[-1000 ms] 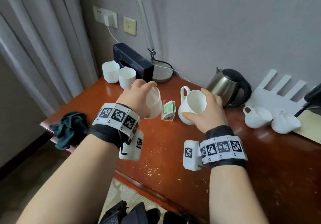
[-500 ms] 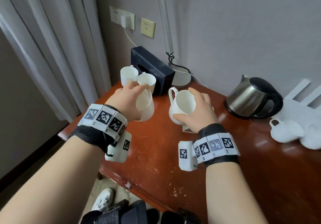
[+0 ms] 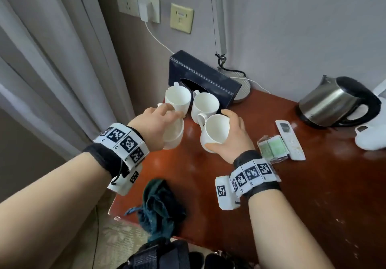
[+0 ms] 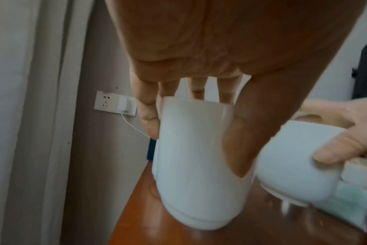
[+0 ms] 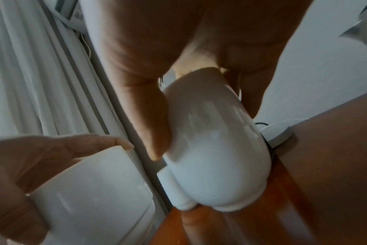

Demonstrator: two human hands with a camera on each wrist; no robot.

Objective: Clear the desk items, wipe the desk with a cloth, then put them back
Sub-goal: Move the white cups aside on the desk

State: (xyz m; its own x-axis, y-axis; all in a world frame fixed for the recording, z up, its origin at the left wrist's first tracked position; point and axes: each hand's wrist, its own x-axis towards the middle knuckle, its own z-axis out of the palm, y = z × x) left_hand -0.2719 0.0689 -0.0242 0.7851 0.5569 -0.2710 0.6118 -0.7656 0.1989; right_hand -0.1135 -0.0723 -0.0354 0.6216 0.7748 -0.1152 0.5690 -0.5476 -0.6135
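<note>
I have a white mug in each hand: my left hand [image 3: 155,120] wraps its fingers round a straight-sided mug [image 3: 174,135], my right hand [image 3: 234,137] clasps a handled mug [image 3: 215,132]. Both hang above the desk [image 3: 313,185], just short of two parked mugs [image 3: 192,101]. I judge clearing underway; next, set both down beside those.

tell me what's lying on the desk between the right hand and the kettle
In the head view, a clear pack of green sachets and a white remote control lie side by side on the desk, between the right hand and the kettle.
</note>
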